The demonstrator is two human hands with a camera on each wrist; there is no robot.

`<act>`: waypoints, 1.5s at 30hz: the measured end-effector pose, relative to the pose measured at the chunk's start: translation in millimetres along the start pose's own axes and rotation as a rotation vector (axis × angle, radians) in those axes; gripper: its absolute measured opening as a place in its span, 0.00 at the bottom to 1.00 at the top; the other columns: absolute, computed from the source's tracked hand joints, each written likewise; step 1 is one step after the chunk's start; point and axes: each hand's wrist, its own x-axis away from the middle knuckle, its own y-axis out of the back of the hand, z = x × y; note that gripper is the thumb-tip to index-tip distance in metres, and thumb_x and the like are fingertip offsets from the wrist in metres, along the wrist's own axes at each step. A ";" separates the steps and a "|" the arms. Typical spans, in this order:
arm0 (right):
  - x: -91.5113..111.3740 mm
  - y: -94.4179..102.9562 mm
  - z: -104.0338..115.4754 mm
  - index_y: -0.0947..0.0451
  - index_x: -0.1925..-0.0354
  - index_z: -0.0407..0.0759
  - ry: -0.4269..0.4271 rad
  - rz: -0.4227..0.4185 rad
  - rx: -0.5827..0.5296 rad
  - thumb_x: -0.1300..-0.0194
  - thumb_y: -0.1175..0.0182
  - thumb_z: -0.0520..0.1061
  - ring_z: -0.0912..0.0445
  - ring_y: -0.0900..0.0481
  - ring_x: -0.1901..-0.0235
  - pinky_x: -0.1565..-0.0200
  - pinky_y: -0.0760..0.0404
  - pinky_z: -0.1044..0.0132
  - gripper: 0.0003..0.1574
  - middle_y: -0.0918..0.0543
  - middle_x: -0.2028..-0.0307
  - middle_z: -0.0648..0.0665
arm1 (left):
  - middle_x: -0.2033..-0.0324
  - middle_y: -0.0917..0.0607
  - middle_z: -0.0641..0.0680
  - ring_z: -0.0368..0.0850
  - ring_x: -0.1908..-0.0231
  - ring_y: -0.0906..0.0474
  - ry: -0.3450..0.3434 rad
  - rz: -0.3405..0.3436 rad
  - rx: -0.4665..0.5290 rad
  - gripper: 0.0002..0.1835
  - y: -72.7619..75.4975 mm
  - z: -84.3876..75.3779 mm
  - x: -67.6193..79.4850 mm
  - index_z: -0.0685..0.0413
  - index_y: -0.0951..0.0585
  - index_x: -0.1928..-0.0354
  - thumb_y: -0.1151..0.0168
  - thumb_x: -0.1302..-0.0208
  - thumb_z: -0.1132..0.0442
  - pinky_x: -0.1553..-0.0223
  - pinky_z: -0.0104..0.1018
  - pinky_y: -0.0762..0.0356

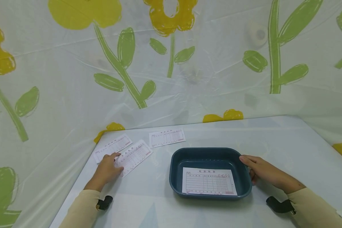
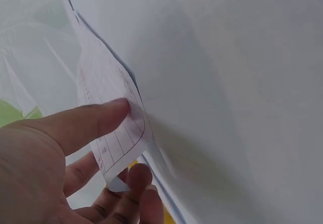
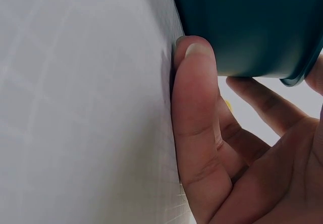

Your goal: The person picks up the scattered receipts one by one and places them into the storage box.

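A dark teal plastic basin (image 1: 211, 197) stands on the table with a printed receipt form (image 1: 208, 181) lying flat in it. My right hand (image 1: 263, 172) grips its right end, thumb at the rim; in the right wrist view, several fingers (image 3: 194, 123) lie against the basin's outer wall (image 3: 247, 27). At the left, my left hand (image 1: 106, 169) pinches the near end of another receipt form (image 1: 135, 155). In the left wrist view, the thumb lies on the printed face of this form (image 2: 108, 82), whose end bends up from the surface, with fingers curled behind it.
One loose receipt form (image 1: 114, 146) lies near the table's left edge, partly behind the left hand. Another form (image 1: 167, 137) lies at the back, behind the basin. A flower-printed curtain (image 1: 188, 95) hangs along the table's far edge and left side.
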 end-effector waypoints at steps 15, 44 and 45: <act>1.1 -0.8 1.3 0.49 0.25 0.28 -0.015 0.001 0.006 0.21 0.61 0.63 0.49 0.20 0.73 0.66 0.19 0.58 0.46 0.19 0.68 0.43 | 0.35 0.29 0.72 0.64 0.45 0.24 -0.006 0.007 0.039 0.28 4.1 -0.2 3.4 0.59 0.33 0.30 0.42 0.30 0.67 0.47 0.58 0.22; 1.6 0.1 4.9 0.51 0.25 0.29 -0.051 -0.001 0.010 0.21 0.62 0.65 0.49 0.20 0.71 0.65 0.19 0.57 0.48 0.20 0.60 0.41 | 0.40 0.24 0.70 0.64 0.44 0.23 -0.169 -0.217 0.178 0.25 9.3 -11.4 14.6 0.57 0.32 0.30 0.52 0.27 0.72 0.50 0.55 0.22; 2.2 0.6 4.8 0.51 0.25 0.29 -0.054 0.001 0.010 0.21 0.62 0.65 0.49 0.20 0.71 0.64 0.19 0.57 0.48 0.20 0.61 0.41 | 0.41 0.24 0.70 0.62 0.46 0.22 -0.179 -0.223 0.190 0.25 9.1 -13.4 14.5 0.57 0.32 0.30 0.52 0.28 0.72 0.52 0.53 0.21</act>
